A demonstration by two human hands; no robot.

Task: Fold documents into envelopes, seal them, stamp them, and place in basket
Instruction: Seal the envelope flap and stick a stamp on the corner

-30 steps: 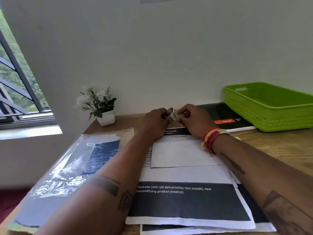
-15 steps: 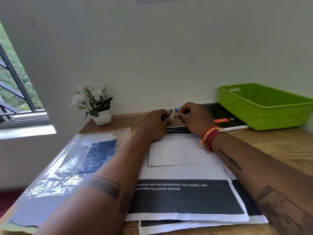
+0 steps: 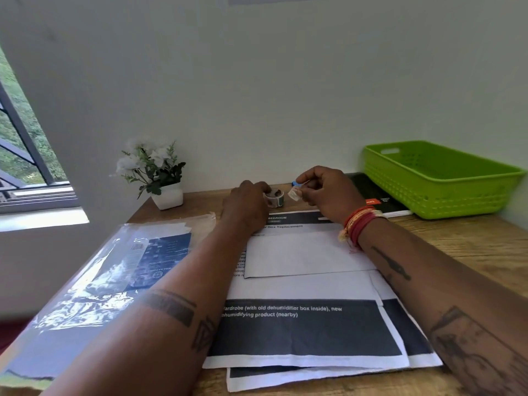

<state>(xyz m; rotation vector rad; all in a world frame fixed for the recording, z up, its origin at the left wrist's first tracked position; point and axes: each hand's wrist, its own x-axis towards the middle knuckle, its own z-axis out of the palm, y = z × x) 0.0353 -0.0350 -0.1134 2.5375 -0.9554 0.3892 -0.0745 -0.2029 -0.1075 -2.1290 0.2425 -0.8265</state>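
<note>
The right hand (image 3: pixel 328 192) is pinching a small stamp (image 3: pixel 294 193) between thumb and curled fingers, raised just above the worktop (image 3: pixel 471 247), while the left hand (image 3: pixel 248 204) is curling its grip around the stamp roll (image 3: pixel 275 199) standing on the wood. Both forearms are reaching forward over the stack of printed documents (image 3: pixel 308 332), with the white envelope (image 3: pixel 305 255) lying on top between the wrists. The green basket (image 3: pixel 440 181) is sitting well apart at the far right.

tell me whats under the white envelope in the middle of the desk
The white envelope lies on a stack of printed documents with dark bands and white text. The sheet parts right beneath it are covered, so their print cannot be read. The wooden desk shows around the stack.
</note>
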